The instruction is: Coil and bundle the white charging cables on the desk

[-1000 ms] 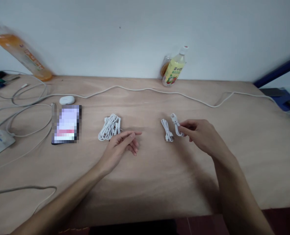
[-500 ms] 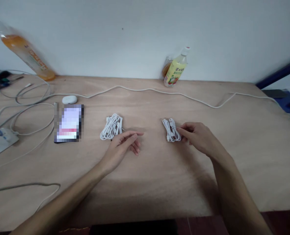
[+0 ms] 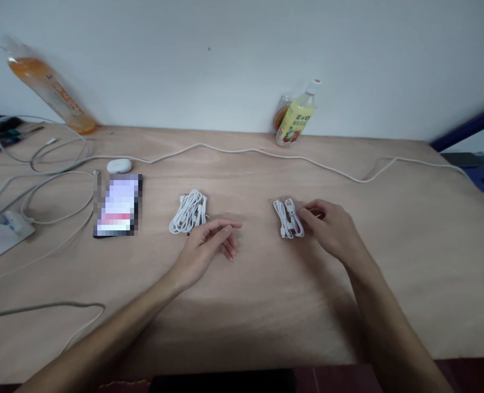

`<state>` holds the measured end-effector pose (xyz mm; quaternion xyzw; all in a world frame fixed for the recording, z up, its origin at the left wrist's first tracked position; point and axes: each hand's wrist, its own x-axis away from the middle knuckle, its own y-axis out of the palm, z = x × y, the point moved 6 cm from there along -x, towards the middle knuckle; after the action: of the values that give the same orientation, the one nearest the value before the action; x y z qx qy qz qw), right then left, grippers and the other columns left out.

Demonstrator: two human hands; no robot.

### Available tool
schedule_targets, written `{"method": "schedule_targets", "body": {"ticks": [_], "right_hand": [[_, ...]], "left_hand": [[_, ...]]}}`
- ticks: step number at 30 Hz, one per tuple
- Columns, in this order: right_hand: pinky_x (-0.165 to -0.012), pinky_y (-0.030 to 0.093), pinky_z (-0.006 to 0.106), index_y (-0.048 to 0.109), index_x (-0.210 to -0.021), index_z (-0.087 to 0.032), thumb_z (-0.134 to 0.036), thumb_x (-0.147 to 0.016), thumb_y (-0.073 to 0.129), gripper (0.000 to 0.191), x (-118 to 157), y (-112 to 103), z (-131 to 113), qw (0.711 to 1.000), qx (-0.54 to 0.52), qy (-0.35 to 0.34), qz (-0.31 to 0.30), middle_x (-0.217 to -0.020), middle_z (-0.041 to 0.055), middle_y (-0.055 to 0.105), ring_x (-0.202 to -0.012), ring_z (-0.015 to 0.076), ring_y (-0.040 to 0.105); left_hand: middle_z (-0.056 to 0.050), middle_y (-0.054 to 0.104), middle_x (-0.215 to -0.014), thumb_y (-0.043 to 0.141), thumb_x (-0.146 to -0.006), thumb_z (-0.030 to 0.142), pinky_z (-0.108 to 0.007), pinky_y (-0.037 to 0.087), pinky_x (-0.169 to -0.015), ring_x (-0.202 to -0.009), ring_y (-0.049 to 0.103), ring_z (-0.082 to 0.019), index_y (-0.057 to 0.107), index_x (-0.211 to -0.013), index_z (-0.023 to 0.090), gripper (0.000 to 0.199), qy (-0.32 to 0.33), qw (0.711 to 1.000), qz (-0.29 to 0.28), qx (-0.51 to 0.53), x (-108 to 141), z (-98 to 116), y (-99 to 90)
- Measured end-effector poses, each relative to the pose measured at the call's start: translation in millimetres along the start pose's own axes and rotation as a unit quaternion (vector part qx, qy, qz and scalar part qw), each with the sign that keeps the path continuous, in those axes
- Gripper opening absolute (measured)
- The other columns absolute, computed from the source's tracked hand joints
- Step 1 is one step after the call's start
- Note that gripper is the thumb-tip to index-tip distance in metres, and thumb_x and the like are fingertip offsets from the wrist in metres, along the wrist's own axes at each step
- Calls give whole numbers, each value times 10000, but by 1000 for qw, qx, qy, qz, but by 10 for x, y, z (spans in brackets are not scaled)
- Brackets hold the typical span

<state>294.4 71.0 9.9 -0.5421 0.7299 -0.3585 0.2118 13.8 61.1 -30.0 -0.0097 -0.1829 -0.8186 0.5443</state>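
Note:
White charging cables lie on the wooden table in two coiled bundles. My left hand (image 3: pixel 209 245) is open beside the left cable bundle (image 3: pixel 188 212). Its index finger points right, the other fingers are loosely curled, and nothing is in it. The wrist side of that hand covers the bundle's lower right corner. My right hand (image 3: pixel 327 226) is at the right edge of the smaller cable bundle (image 3: pixel 288 219), thumb and index finger slightly apart and close against the coil. Whether they touch it is hard to tell. USB plugs show among the loops of both bundles.
A phone (image 3: pixel 119 206) and a white earbud case (image 3: pixel 119 166) lie on the left. Loose cables and a power strip (image 3: pixel 10 229) are further left. An orange drink bottle (image 3: pixel 53 95) and a yellow-labelled bottle (image 3: pixel 297 117) stand by the wall. A long white cord (image 3: pixel 229 151) crosses behind.
The whole view has shifted slightly. My right fingers have moved a little to the right, and the right-hand bundle's loops sit slightly further apart. My left hand holds its pose.

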Motion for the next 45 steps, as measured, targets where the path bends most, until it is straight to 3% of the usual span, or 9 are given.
{"method": "schedule_targets", "body": {"ticks": [4, 7, 10, 14, 20, 26, 32, 39, 45], "right_hand": [[-730, 520, 391, 724, -874, -224, -494, -853, 616, 292, 82, -43, -145, 990, -32, -46, 126, -889, 109, 784, -706, 237, 642], [-680, 508, 363, 731, -937, -230, -413, -897, 582, 239, 197, 86, -308, 983, -69, -105, 137, -883, 84, 772, -684, 217, 625], [-653, 480, 340, 730, -989, -244, -322, -930, 586, 174, 327, 375, -506, 980, -85, -166, 73, -828, 41, 740, -647, 195, 594], [-680, 468, 318, 720, -1006, -238, -229, -959, 601, 128, 428, 882, -789, 970, -115, -204, -67, -793, 9, 715, -681, 184, 617], [-819, 514, 345, 741, -995, -203, -189, -980, 699, 47, 363, 1315, -1190, 961, -139, -193, -144, -954, 56, 809, -861, 207, 728], [-710, 449, 355, 719, -858, -227, -429, -927, 857, 254, 321, 1424, -1317, 985, -67, -120, -101, -885, 74, 802, -812, 251, 713], [-737, 464, 364, 625, -802, -250, -300, -840, 846, 229, 353, 1398, -1253, 991, -40, -114, -50, -927, 71, 758, -865, 263, 675], [-712, 489, 363, 565, -837, -271, -316, -839, 762, 202, 460, 1181, -1000, 979, -160, -128, -18, -855, 19, 714, -756, 224, 643], [-656, 495, 322, 588, -908, -270, -389, -871, 734, 192, 550, 1131, -932, 942, -301, -144, -28, -829, -21, 686, -668, 160, 587]], "left_hand": [[-3, 672, -748, 687, -1017, 465, -290, 471, -509, -565, 597, -145, 805, -1090, 177, 320, 56, 989, 67, -115, 82, 104, -31], [-5, 651, -770, 658, -1033, 350, -307, 446, -593, -643, 565, -153, 806, -1005, 218, 201, 196, 917, 191, -292, 196, 374, -111], [-33, 651, -887, 663, -985, 265, -338, 482, -698, -836, 612, -211, 782, -1009, 238, 125, 286, 815, 315, -393, 279, 578, -229], [-88, 668, -1040, 648, -920, 269, -362, 502, -705, -956, 626, -263, 684, -1032, 216, 129, 286, 775, 410, -386, 239, 597, -470], [-96, 674, -1174, 644, -914, 268, -508, 511, -1009, -1087, 624, -287, 589, -1090, 233, 188, 258, 781, 418, -385, 170, 482, -593], [-97, 691, -1169, 610, -925, 267, -513, 502, -1008, -1121, 626, -300, 590, -1107, 237, 186, 277, 773, 416, -391, 189, 478, -510], [-83, 701, -1131, 601, -949, 243, -490, 492, -992, -1094, 638, -291, 602, -1107, 242, 159, 338, 736, 401, -428, 234, 525, -389], [-81, 691, -1165, 636, -993, 211, -476, 553, -1058, -1158, 678, -271, 625, -1129, 247, 141, 396, 784, 273, -392, 323, 514, -78], [-121, 718, -1405, 659, -1046, 360, -474, 551, -1140, -1272, 712, -269, 601, -1390, 245, 367, 221, 937, 214, -165, 184, 262, -90]]}}
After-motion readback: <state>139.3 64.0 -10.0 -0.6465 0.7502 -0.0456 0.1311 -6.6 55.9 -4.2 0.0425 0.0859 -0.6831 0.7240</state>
